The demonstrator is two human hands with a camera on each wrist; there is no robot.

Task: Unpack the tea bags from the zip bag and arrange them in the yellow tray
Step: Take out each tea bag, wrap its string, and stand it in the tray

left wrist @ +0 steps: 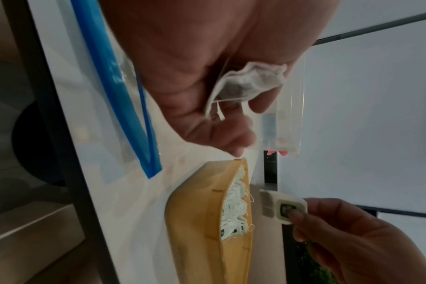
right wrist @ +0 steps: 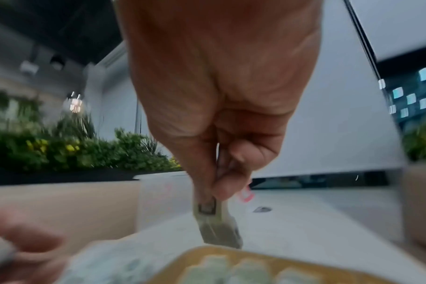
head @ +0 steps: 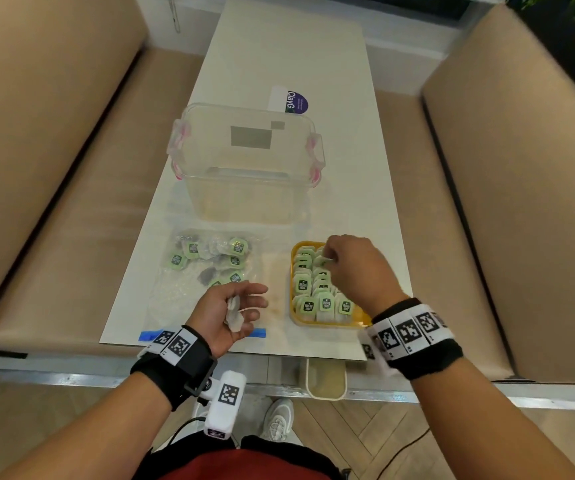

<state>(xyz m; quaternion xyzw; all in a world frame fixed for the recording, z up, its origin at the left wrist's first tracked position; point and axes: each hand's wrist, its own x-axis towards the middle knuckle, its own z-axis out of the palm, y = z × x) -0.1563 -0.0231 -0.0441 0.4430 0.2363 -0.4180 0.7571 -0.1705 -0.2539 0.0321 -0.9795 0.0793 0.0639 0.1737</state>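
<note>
The yellow tray sits near the table's front right, packed with rows of green-tagged tea bags. My right hand hovers over its far end and pinches one tea bag by its tag, just above the tray. The clear zip bag lies flat to the left, with several tea bags still inside. My left hand is palm up over the bag's near end, fingers curled loosely round a white tea bag.
A clear plastic box with pink latches stands behind the bag and tray. A purple-labelled packet lies beyond it. Beige sofas flank the white table. A small cream bin hangs below the table's front edge.
</note>
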